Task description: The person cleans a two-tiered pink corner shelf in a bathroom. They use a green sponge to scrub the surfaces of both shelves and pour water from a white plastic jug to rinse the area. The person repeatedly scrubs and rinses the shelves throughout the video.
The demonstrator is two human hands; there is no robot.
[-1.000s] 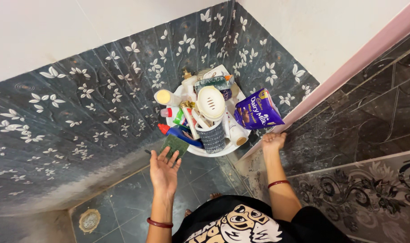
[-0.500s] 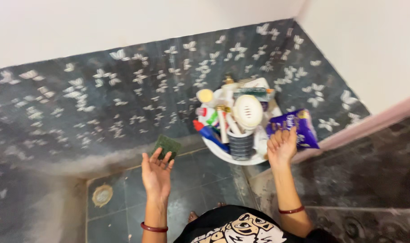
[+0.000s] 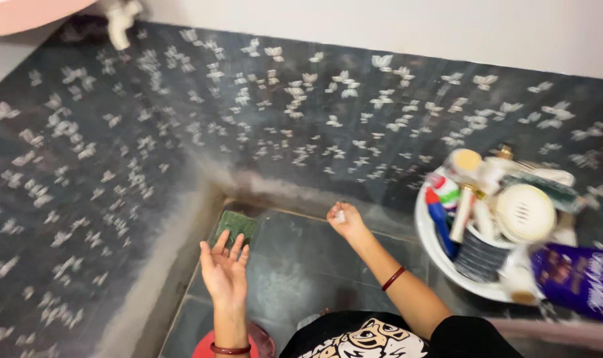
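Observation:
My left hand [image 3: 223,272] is palm up over the dark floor tiles, with a green scrub pad [image 3: 236,225] held at its fingertips. My right hand [image 3: 345,221] reaches forward over the floor near the foot of the wall. Its fingers are bunched around a small white thing [image 3: 340,215], too blurred to name. A white corner shelf [image 3: 429,240] at the right is packed with bottles, a white soap case [image 3: 525,212] and a dark ribbed cup [image 3: 475,255]. A purple packet [image 3: 578,278] sticks out at its near side.
Dark wall tiles with white leaf patterns [image 3: 281,113] wrap round the corner, with a pale stain along their base. A white tap [image 3: 121,18] juts out at the top left under a pink edge [image 3: 23,12]. A red round object [image 3: 202,346] lies on the floor by my left wrist.
The view has swung left, so the shelf now sits at the right. My right hand left the purple packet and moved over the floor. The left hand still carries the scrub pad.

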